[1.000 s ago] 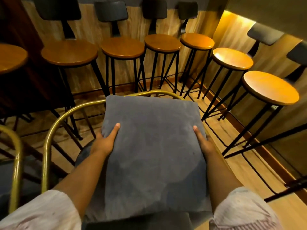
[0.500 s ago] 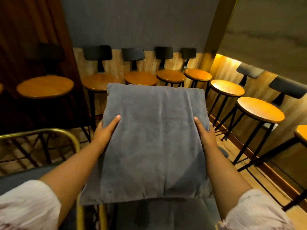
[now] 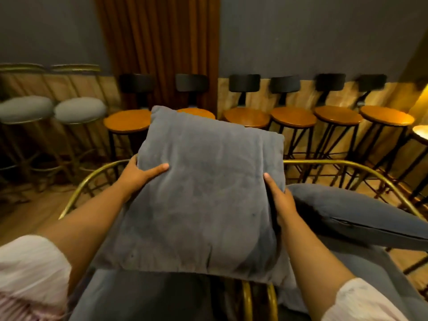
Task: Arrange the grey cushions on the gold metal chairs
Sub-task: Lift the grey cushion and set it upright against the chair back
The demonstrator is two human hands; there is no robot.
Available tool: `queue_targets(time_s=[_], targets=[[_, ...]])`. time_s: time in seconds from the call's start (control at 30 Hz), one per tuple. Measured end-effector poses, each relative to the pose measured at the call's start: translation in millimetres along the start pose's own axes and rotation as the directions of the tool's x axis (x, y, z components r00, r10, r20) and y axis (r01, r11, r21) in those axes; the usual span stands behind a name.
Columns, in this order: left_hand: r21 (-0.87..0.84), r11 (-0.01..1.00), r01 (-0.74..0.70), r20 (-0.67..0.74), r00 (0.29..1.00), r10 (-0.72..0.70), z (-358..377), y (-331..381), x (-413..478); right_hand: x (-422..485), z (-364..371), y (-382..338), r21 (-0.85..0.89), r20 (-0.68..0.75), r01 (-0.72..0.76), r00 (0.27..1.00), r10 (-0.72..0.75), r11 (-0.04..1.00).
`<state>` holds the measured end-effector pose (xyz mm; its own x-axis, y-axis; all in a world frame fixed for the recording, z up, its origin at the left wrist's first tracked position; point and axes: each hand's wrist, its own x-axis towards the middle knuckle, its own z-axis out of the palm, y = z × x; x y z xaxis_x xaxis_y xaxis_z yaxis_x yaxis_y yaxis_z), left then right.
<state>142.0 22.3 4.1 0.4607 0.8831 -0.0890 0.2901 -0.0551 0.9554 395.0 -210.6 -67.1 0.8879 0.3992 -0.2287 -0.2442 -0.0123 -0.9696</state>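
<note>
I hold a square grey cushion [image 3: 203, 195] in the air in front of me. My left hand [image 3: 139, 176] grips its left edge with the thumb lying on top. My right hand [image 3: 279, 200] clasps its right edge. Under the cushion stands a gold metal chair [image 3: 92, 181] with a grey seat; its curved gold rail shows to the left of my left hand. A second gold metal chair [image 3: 335, 164] stands to the right, and a second grey cushion [image 3: 356, 214] lies on it. Gold tubes of both frames meet below the held cushion.
A row of black bar stools with round wooden seats [image 3: 293, 117] lines the far wall. Two gold stools with grey padded tops [image 3: 80, 110] stand at the left. A brown curtain [image 3: 159, 52] hangs behind. The floor is wood.
My view has swung to the left, so the stool row now runs straight across. The cushion stays in both hands and now hangs over the two gold chairs; a second cushion has come into view.
</note>
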Motion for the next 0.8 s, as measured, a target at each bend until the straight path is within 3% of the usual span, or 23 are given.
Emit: queue_targets(time_s=[0.17, 0.23, 0.33, 0.47, 0.67, 0.8], targets=[[0.134, 0.99, -0.045, 0.006, 0.999, 0.045, -46.2, -27.6, 22.5, 24.6, 59.4, 12.6, 0.052, 0.235, -0.115, 0.967, 0.099, 0.992], [0.122, 0.992, 0.011, -0.042, 0.999, -0.006, -55.4, -37.9, 45.0, 46.4, 82.8, 17.1, 0.057, 0.303, -0.181, 0.94, 0.155, 0.982], [0.138, 0.985, 0.106, -0.047, 0.994, -0.101, -61.7, -37.6, 62.3, 58.1, 103.9, 8.1, 0.074, 0.336, -0.124, 0.937, 0.093, 0.989], [0.073, 0.99, 0.125, -0.032, 0.992, -0.122, -73.7, -50.4, 100.6, 87.7, 142.0, 4.8, 0.079, 0.401, -0.019, 0.916, -0.014, 0.997], [-0.042, 0.992, 0.116, -0.117, 0.986, -0.12, -79.9, -53.9, 157.2, 116.2, 187.7, -1.6, 0.079, 0.323, 0.035, 0.945, -0.059, 0.996], [-0.083, 0.99, 0.111, -0.104, 0.987, -0.12, -91.2, -57.4, 199.1, 125.1, 217.0, 9.5, 0.103, 0.264, 0.091, 0.958, -0.116, 0.99]])
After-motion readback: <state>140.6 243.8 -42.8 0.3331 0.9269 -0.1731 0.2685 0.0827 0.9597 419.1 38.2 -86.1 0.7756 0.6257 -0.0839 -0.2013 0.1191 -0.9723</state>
